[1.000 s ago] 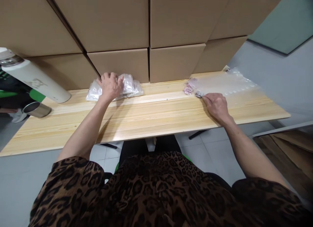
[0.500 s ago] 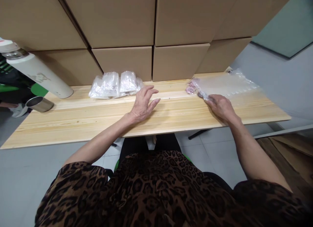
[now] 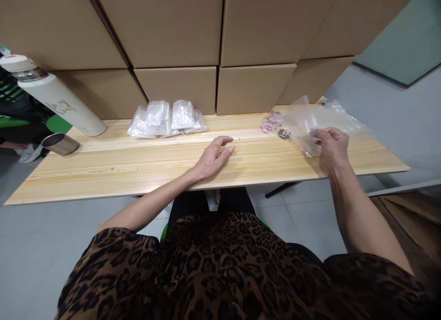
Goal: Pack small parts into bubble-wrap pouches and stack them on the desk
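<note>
My right hand (image 3: pixel 330 144) is closed on a clear plastic bag (image 3: pixel 305 124), lifting it off the right part of the wooden table (image 3: pixel 138 168). Small pink items (image 3: pixel 270 122) and a small dark piece (image 3: pixel 283 134) lie just left of that bag. More clear film (image 3: pixel 341 117) lies flat behind my right hand. My left hand (image 3: pixel 215 155) rests on the middle of the table, fingers stretched and holding nothing. A pile of small filled clear bags (image 3: pixel 165 119) lies at the back, left of my left hand.
Stacked cardboard boxes (image 3: pixel 213 39) wall off the back of the table. A white flask (image 3: pixel 51 97) and a steel cup (image 3: pixel 62 144) lie on the far left. Grey floor shows beyond the table's right end and under its near edge.
My left hand left the pile of small bags and came to rest at the table's middle. My right hand went from lying flat by the film to pinching up a clear bag.
</note>
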### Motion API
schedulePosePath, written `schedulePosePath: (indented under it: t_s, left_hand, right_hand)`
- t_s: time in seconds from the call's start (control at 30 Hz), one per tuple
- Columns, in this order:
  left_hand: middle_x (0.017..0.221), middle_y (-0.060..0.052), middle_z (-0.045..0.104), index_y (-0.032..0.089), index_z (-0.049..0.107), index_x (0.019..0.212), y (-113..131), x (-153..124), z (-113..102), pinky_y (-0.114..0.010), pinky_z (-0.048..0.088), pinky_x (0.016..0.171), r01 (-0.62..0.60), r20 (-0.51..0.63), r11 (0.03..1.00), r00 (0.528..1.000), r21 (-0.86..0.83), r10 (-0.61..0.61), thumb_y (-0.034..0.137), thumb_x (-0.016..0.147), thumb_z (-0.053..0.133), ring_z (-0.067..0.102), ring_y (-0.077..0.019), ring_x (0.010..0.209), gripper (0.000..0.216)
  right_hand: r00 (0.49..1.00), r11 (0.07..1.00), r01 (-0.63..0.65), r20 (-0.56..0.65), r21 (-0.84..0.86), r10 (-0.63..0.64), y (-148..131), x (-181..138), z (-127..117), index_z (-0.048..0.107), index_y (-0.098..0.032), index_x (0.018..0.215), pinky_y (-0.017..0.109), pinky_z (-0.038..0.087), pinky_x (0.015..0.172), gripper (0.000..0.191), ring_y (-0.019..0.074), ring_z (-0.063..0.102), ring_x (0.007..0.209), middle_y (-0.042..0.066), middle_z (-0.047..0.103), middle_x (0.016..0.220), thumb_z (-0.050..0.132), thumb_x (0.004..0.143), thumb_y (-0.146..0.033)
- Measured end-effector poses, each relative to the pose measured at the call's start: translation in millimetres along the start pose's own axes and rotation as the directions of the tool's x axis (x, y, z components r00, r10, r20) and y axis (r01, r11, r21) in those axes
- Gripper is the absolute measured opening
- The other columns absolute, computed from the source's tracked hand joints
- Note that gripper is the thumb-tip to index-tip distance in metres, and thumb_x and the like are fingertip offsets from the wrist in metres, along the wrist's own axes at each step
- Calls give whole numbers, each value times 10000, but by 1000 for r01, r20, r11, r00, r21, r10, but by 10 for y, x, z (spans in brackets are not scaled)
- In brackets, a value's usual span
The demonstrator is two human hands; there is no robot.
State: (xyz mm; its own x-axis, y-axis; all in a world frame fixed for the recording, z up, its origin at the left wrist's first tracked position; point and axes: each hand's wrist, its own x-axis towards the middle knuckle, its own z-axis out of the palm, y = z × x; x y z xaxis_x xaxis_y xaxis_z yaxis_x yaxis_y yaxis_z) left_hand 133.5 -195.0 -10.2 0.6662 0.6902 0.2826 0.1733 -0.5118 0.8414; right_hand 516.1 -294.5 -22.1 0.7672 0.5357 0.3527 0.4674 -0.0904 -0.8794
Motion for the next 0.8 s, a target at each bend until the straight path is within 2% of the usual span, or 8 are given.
schedulePosePath:
  t_s: [0.1,0.17,0.27,0.4,0.5,0.57,0.7,0.8]
  left_hand:
    - [1401,-161,690,222,594,1312,79,-15,60,-445,549,1130,102,48,976,994,-194,-95,590,1018,563,686,-255,1281,471]
    - [1413,-176,677,236,557,1357,165,-29,93,-433,587,1059,229,96,917,973,-326,-209,640,1019,545,718,-250,1221,527]
    - [1448,-196,658,266,460,1484,270,-75,121,-406,630,931,418,178,758,907,-502,-382,719,1022,482,766,-240,1098,647]
    - [1152,-109,763,259,410,1550,202,-224,63,-349,600,775,465,107,715,867,-522,-486,545,906,708,744,-199,860,765]
    - [877,-17,723,217,481,1485,57,-385,-129,-321,523,670,479,-20,750,837,-457,-546,329,756,723,646,-169,676,776]
    - [797,9,688,196,500,1466,0,-490,-344,-304,477,617,514,-59,749,807,-419,-587,291,719,682,593,-156,608,775]
    - [757,13,687,112,422,1554,-2,-639,-872,-274,448,590,604,-58,768,777,-215,-627,261,746,648,573,-145,578,853]
    - [812,-38,719,60,347,1633,-25,-702,-1176,-330,519,677,590,-58,802,808,96,-587,287,797,631,634,-197,662,911]
  right_hand:
    - [990,990,142,19,8,-142,-315,-304,28,587,-290,774,470,588,916,175,272,727,950,185,765,1067,649,909,-384]
    - [955,963,268,134,2,-266,-570,-640,128,632,-285,823,484,582,1043,152,291,729,1135,138,776,1186,653,921,-399]
    - [726,822,567,446,42,-523,-915,-1236,429,646,-283,911,562,594,1064,153,310,730,1174,119,781,1215,534,991,-350]
    - [354,656,698,659,286,-664,-1162,-1878,893,653,-298,878,564,648,904,240,314,753,957,101,789,980,464,1028,-295]
    - [213,604,676,673,423,-709,-1212,-1977,1065,700,-275,988,533,655,957,259,301,767,1047,109,808,1128,458,1073,-301]
    - [248,611,675,653,413,-715,-1187,-1778,1091,723,-248,1127,533,643,1014,279,295,760,1148,123,796,1238,467,1099,-355]
    - [537,706,705,599,69,-594,-942,-893,1056,704,-173,1296,602,590,1066,392,340,714,1240,174,763,1306,455,1097,-401]
    - [627,668,701,662,-248,-412,-639,-233,1019,652,-126,1402,621,484,1179,463,391,627,1358,229,698,1421,492,1066,-401]
